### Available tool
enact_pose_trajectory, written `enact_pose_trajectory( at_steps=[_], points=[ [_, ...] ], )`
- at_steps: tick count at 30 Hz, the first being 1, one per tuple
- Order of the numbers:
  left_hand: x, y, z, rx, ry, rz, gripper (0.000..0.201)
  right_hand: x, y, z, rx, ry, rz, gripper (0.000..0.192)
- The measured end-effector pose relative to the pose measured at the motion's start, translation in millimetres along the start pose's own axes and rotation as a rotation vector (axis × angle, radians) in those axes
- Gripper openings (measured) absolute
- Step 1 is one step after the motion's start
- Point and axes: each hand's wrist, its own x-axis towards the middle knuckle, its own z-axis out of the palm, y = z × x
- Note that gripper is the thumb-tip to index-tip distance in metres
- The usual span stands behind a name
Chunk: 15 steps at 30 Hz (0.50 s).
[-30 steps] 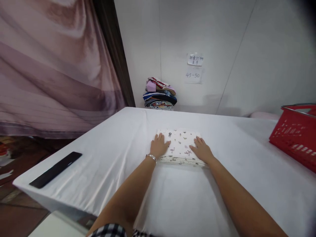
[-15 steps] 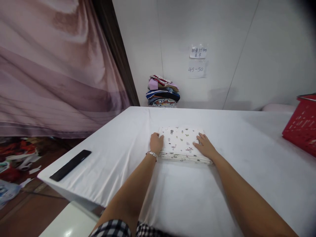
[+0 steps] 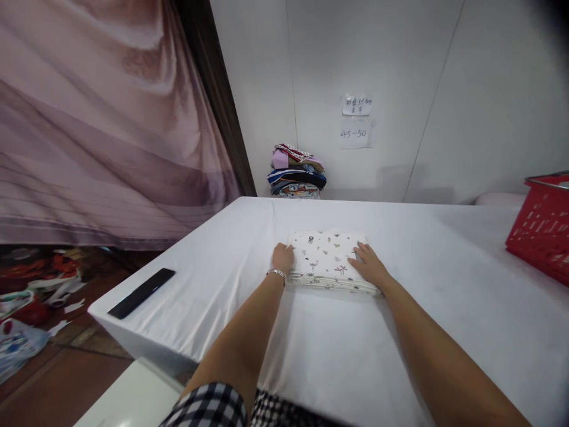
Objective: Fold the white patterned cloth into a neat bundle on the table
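A folded white cloth [image 3: 326, 258] with small printed figures lies in the middle of the white-covered table [image 3: 338, 356]. My left hand [image 3: 283, 258] rests at the cloth's left edge, fingers curled against its side. My right hand [image 3: 368, 265] lies flat on the cloth's right part, fingers spread. A silver bracelet circles my left wrist. Whether the left fingers grip the cloth's edge is hard to tell.
A stack of folded coloured clothes [image 3: 296, 172] sits at the wall behind the table. A red plastic basket [image 3: 542, 228] stands at the right edge. A black flat bar [image 3: 142, 293] lies near the table's left corner. A pink curtain [image 3: 98, 118] hangs left; paper notes [image 3: 354, 121] are on the wall.
My left hand slid from the top of the cloth to its left edge. My right hand stayed on the right part. The camera view shifted.
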Motion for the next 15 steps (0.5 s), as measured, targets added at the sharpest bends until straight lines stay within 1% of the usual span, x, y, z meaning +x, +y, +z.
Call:
enact_pose_trajectory(
  at_steps=[5, 9, 11, 15],
  points=[
    [7.5, 6.7, -4.5, 0.069, -0.046, 0.026, 0.027, 0.2, 1.0, 1.8, -0.006, 0.023, -0.022, 0.055],
    [15.2, 17.3, -7.2, 0.137, -0.055, 0.073, 0.036, 0.6, 0.9, 2.9, -0.029, 0.025, -0.031, 0.055],
    [17.0, 20.4, -5.3, 0.16, -0.047, 0.078, 0.038, 0.8, 0.9, 3.3, -0.027, 0.026, -0.033, 0.055],
    [17.9, 18.7, 2.3, 0.177, -0.026, 0.057, 0.033, 0.8, 1.3, 3.9, -0.005, 0.034, -0.04, 0.053]
  ],
)
